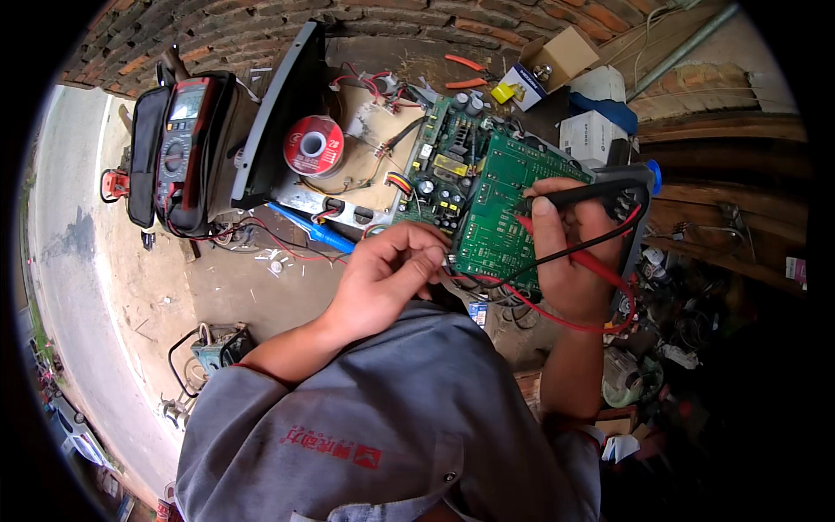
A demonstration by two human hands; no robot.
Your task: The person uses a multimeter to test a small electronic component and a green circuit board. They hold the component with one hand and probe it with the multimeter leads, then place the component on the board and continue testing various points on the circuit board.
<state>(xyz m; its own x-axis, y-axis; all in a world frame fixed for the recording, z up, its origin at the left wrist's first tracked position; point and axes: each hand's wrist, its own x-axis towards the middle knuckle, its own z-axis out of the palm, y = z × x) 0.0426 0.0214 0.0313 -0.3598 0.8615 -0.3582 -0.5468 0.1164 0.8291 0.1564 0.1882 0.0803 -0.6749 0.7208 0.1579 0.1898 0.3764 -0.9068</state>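
Note:
My left hand (pixel 387 283) is at the near left corner of the green circuit board (pixel 496 161), thumb and fingertips closed on something small that I cannot make out. My right hand (pixel 565 252) grips the black test probe (pixel 591 190) and the red test probe (pixel 596 265) over that board, their tips partly hidden by the fingers. A second board with capacitors (pixel 430 174) lies beside it in an opened housing (pixel 357 113). A reel of solder (pixel 313 146) rests on the housing's pale plate. A multimeter (pixel 183 148) in a black case stands at the left, with leads running from it.
A grey panel (pixel 270 113) stands upright beside the housing. A blue tool (pixel 322 232) lies below it. Orange-handled pliers (pixel 465 84), an open box (pixel 552 65) and a white box (pixel 587 139) sit behind. A brick wall (pixel 391 17) bounds the far side. Cluttered machinery (pixel 626 374) fills the lower right.

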